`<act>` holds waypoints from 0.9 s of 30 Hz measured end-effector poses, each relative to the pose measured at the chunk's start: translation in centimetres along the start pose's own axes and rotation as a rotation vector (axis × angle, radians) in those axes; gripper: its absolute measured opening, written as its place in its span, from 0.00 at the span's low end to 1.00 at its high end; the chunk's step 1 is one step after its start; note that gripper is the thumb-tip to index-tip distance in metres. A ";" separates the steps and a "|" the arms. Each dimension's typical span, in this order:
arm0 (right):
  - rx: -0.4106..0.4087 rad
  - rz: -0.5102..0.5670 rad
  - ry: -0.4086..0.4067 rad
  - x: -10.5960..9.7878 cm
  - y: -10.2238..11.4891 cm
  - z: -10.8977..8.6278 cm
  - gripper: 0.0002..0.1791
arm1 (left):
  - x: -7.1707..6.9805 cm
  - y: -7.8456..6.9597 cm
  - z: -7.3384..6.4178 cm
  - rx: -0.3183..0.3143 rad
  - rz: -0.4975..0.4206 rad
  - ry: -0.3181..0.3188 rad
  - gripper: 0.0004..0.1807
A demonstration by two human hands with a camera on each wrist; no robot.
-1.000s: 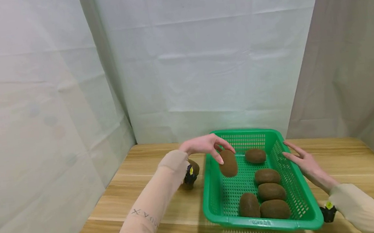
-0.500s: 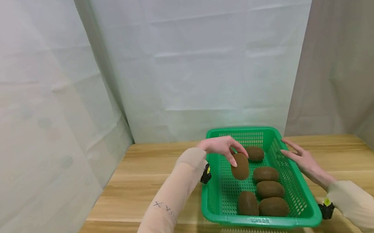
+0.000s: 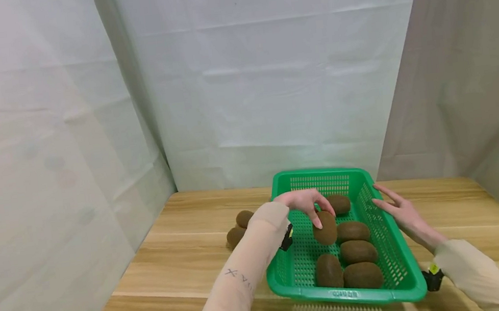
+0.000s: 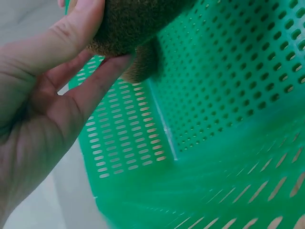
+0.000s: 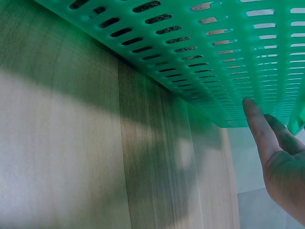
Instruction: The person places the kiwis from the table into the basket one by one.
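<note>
A brown fuzzy kiwi (image 3: 324, 229) is pinched by one end between the thumb and fingers of my left hand (image 3: 306, 202), over the inside of a green plastic basket (image 3: 278, 275). In the left wrist view the thumb and fingers hold that kiwi (image 4: 136, 24) close above the perforated floor. Several kiwis lie in the basket: one at the back (image 3: 340, 204), a stack of rows along the right, and one upright-lying kiwi (image 3: 329, 271) at the front. My right hand (image 3: 405, 215) rests its extended fingers on the basket's right side; the right wrist view shows fingers (image 5: 259, 126) against the slotted wall.
Left of the basket, kiwis (image 3: 235, 236) lie on the wooden table (image 3: 183, 265), partly hidden behind the left sleeve. Pale cloth (image 3: 250, 83) hangs behind the table and along both sides.
My left hand has carried its kiwi rightward and lower into the basket. Kiwis on the table at left have come out from behind the sleeve. The right hand stays at the basket's side.
</note>
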State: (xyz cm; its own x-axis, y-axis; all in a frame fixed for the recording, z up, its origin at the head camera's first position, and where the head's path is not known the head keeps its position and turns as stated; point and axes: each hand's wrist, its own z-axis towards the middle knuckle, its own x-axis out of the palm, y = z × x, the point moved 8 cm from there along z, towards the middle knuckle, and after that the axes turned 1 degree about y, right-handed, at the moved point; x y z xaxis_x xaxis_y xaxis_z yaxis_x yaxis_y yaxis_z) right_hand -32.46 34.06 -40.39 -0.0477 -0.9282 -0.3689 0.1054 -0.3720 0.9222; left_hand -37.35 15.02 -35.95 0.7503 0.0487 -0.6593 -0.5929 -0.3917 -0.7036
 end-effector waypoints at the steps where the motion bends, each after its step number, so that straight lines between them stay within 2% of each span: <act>1: -0.001 -0.006 -0.003 0.0 0.0 -0.1 0.37 | 0.1 0.2 0.1 -0.018 -0.001 -0.002 0.22; 5: 0.003 -0.007 -0.003 0.1 0.1 -0.2 0.37 | 0.7 1.0 0.4 -0.077 0.006 -0.004 0.22; 12: -0.001 0.007 -0.005 0.2 0.3 -0.3 0.37 | 1.4 1.4 0.9 -0.106 0.130 0.021 0.23; 18: -0.002 0.011 0.003 0.4 0.3 -0.4 0.37 | 2.2 2.1 1.4 -0.151 0.172 0.046 0.22; 21: -0.005 0.012 0.003 0.4 0.3 -0.4 0.37 | 2.7 2.2 1.4 -0.165 0.171 0.051 0.22; 27: 0.004 0.027 0.006 0.6 0.3 -0.4 0.37 | 3.4 2.8 1.3 -0.213 0.100 0.069 0.22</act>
State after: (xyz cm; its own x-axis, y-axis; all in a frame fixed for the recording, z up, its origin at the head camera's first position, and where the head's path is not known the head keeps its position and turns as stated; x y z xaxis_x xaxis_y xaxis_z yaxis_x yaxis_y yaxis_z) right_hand -32.06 33.36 -40.37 -0.0386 -0.9381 -0.3443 0.1026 -0.3464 0.9324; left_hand -36.85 15.33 -40.51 0.7137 -0.0603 -0.6979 -0.5956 -0.5765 -0.5593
